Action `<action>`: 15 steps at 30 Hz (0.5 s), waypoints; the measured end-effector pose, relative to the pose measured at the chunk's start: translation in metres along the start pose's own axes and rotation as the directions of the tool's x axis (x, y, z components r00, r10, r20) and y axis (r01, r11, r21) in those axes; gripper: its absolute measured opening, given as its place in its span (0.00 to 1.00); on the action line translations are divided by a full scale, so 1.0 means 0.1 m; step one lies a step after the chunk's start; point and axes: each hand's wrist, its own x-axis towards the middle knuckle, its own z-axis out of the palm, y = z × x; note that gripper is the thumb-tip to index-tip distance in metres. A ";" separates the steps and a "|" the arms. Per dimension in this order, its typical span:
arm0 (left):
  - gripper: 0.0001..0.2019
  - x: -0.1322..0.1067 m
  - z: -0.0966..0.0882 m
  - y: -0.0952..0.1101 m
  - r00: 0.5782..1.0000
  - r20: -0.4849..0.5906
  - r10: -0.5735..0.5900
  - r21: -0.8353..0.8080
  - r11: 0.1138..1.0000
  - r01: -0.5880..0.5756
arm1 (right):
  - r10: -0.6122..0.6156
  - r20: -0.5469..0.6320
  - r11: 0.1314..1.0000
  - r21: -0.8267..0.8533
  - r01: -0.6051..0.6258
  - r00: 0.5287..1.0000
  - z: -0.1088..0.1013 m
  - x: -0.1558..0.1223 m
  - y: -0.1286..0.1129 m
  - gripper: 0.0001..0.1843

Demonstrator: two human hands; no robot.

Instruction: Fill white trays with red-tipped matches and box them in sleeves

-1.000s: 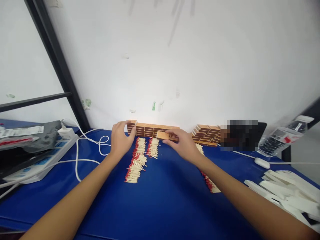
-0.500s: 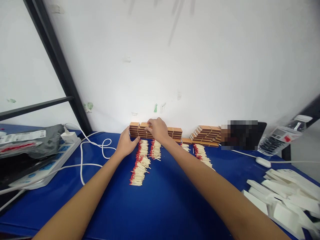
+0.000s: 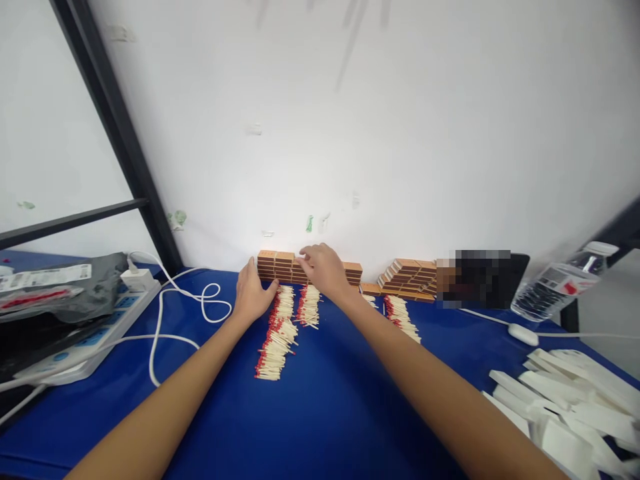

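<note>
A low wall of stacked orange matchboxes (image 3: pixel 280 265) stands against the white wall on the blue table (image 3: pixel 320 400). My left hand (image 3: pixel 254 293) rests with its fingers against the wall's left end. My right hand (image 3: pixel 325 268) lies on top of the stack, fingers curled over the upper row near the two topmost boxes. Rows of red-tipped matches (image 3: pixel 276 333) lie on the table just below both hands, with a shorter row (image 3: pixel 309 305) beside them.
A second slanted pile of orange matchboxes (image 3: pixel 407 277) and more matches (image 3: pixel 403 319) lie to the right. White trays (image 3: pixel 570 407) fill the right corner. A water bottle (image 3: pixel 560 283), a mouse (image 3: pixel 523 333), a power strip (image 3: pixel 80 333), white cables (image 3: pixel 175 313) and a black post (image 3: pixel 120 133) stand around.
My right hand carried an orange matchbox from the right up onto the top of the stack and now rests there. My left hand slid down slightly along the stack's left end.
</note>
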 end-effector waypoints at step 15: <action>0.14 -0.40 -0.15 0.77 0.669 0.027 0.742 -0.027 0.670 -0.742 | 0.576 -0.063 0.785 -0.236 -0.573 0.815 -1.48 -1.94 2.28 0.11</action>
